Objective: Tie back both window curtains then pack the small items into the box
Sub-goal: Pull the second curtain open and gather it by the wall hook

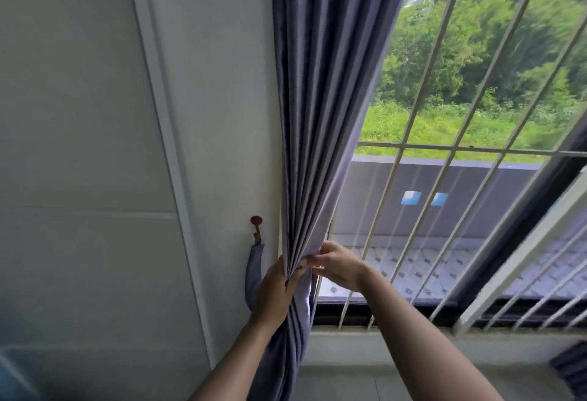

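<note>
Left hand (275,289) grips gathered curtain (314,114); right hand (336,265) pinches edge

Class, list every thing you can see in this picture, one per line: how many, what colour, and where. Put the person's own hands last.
curtain: one, grey-purple, gathered into folds at the window's left edge
tie-back: one, same grey-purple cloth, hanging from the hook, left of the curtain
hook: one, reddish-brown, on the wall left of the curtain
window bars: several, white, across the window
wall: one, white, left half of the view
trees and grass: green, outside
second curtain: a dark corner only, bottom right
left hand: one, gripping the gathered curtain
right hand: one, pinching the curtain's outer fold
</note>
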`<state>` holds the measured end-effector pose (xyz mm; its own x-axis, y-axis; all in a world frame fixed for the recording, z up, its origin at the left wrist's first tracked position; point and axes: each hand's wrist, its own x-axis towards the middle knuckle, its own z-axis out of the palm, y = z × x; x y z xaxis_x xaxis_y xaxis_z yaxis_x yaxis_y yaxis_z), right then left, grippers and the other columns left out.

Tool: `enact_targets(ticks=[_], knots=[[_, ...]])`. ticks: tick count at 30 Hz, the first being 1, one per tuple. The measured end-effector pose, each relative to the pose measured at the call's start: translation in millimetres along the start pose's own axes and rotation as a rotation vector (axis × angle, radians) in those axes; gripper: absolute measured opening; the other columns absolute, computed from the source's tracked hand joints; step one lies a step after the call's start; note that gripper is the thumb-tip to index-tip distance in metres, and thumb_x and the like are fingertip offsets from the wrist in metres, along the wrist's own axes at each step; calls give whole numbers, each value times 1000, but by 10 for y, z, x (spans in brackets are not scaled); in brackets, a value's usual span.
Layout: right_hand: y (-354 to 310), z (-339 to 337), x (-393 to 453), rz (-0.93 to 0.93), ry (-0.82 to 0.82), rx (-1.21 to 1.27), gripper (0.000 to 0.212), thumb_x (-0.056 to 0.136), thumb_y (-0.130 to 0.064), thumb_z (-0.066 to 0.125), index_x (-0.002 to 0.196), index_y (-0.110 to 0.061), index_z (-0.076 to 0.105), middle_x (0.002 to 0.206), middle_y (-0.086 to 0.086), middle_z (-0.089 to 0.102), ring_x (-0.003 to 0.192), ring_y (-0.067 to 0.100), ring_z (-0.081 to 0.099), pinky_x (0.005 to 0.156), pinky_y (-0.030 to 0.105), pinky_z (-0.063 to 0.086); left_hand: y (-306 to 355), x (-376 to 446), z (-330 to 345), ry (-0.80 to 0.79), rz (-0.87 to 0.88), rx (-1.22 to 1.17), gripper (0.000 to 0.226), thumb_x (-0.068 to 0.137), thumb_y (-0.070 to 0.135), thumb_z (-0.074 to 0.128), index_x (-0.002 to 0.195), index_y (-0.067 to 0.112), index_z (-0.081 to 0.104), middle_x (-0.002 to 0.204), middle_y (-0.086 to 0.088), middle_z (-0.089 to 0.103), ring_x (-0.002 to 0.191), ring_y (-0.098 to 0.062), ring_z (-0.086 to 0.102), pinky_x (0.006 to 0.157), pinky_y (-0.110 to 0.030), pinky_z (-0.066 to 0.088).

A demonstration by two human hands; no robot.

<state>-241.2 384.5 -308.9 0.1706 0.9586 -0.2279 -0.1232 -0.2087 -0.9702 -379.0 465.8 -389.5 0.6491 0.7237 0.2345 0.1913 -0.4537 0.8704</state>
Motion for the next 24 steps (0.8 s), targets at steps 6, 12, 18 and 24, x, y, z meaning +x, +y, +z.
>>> enact_targets(ticks=[6, 12, 18, 24], knots=[[80, 66, 62, -120, 184, -155, 13, 81, -2, 71, 90, -11, 71, 87, 0, 75, 87, 14, 71, 76, 21, 54, 62, -26, 8, 64, 49, 38, 35, 94, 36, 46, 122, 17, 54, 114, 8, 60, 106, -3, 56, 92, -20, 45], [232, 56, 94, -221, 391, -299, 12, 76, -11, 78, 86, -6, 75, 81, 2, 75, 74, 8, 70, 66, 20, 54, 83, -19, 105, 252, -16, 122, 54, 85, 63, 39, 98, 17, 65, 93, 2, 63, 93, -15, 60, 79, -34, 54], [74, -68, 103, -150, 190, -219, 10, 81, 0, 71, 89, -1, 67, 69, -2, 70, 54, 5, 61, 53, 17, 47, 241, -47, 140, 290, -23, 98, 35, 89, 34, 60, 106, 4, 62, 97, 0, 62, 89, -13, 61, 78, -27, 50], [150, -110, 219, -96, 145, -232, 10, 86, -7, 68, 91, -3, 60, 73, 15, 58, 54, 14, 49, 49, 24, 44, 183, 12, 198, 260, -61, 69, 38, 91, 19, 61, 122, 1, 51, 116, -16, 61, 107, -25, 59, 94, -29, 45]])
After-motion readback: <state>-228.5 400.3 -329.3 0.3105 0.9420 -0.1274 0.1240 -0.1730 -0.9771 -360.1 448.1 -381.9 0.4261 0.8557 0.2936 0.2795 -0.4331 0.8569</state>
